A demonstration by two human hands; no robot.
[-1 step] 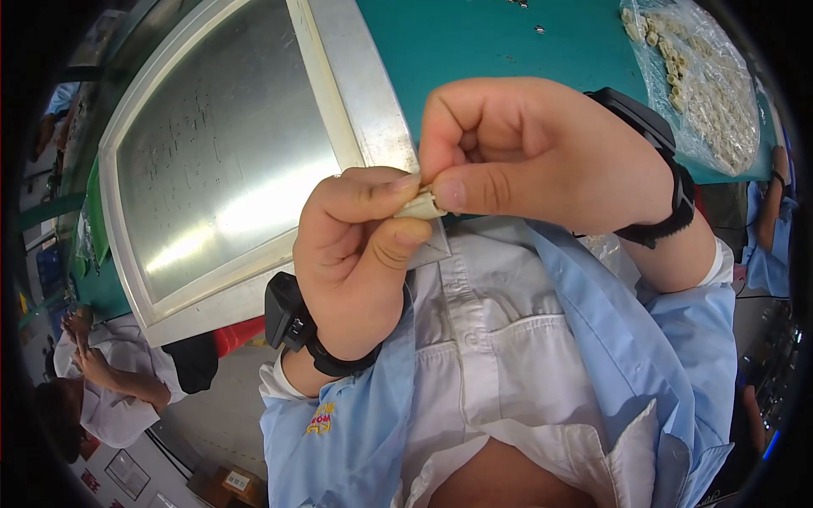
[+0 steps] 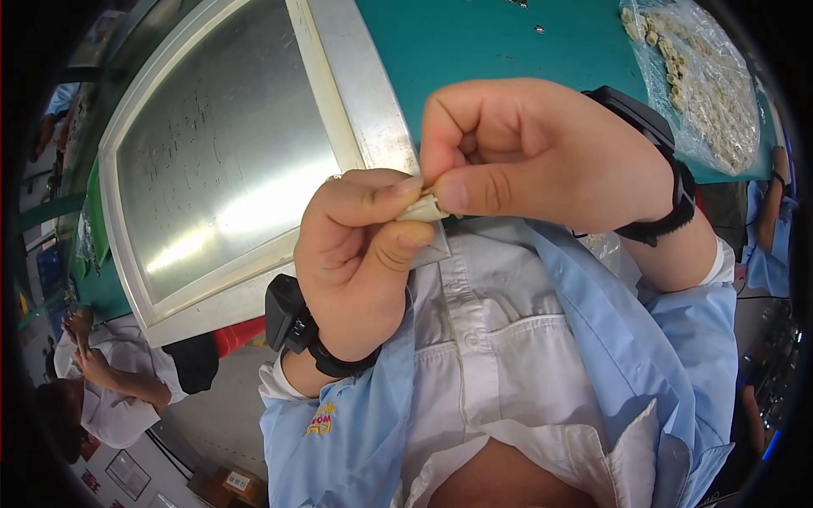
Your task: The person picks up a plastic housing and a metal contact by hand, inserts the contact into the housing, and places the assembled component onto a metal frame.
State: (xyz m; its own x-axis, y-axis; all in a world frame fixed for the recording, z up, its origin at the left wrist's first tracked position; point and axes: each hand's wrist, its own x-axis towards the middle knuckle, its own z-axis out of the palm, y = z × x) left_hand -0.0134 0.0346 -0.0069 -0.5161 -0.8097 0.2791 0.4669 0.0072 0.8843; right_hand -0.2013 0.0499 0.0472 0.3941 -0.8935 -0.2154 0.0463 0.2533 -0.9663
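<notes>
Against the earlier frame: no visible change. Both hands sit at the same spot in front of the chest, the small piece is pinched the same way, and the tray and bag lie where they were.

Left hand (image 2: 360,258): raised, knuckles toward the camera, thumb and forefinger closed on the near end of a small pale part (image 2: 421,209). Black wristband with a boxy module on the wrist (image 2: 292,317).

Right hand (image 2: 542,152): curled into a loose fist just above and to the right, thumb and forefinger tips closed on the far end of the same part. Black band on this wrist too (image 2: 669,182). The two grips meet on the part, fingertips nearly touching.

The part: tiny, cream-white, roughly wedge-shaped with a blunt end, held in the air between the hands, over the near edge of the counter. Most of it is covered by the fingertips; finer shape cannot be told.

Around: large shallow metal tray (image 2: 224,161) with a shiny sunken floor, on the green counter (image 2: 508,42) to the left. Clear plastic bag of small pale pieces (image 2: 707,85) at far right of the counter. Light blue coat over a white shirt (image 2: 508,356) below the hands. Another person sits at lower left (image 2: 110,389).
</notes>
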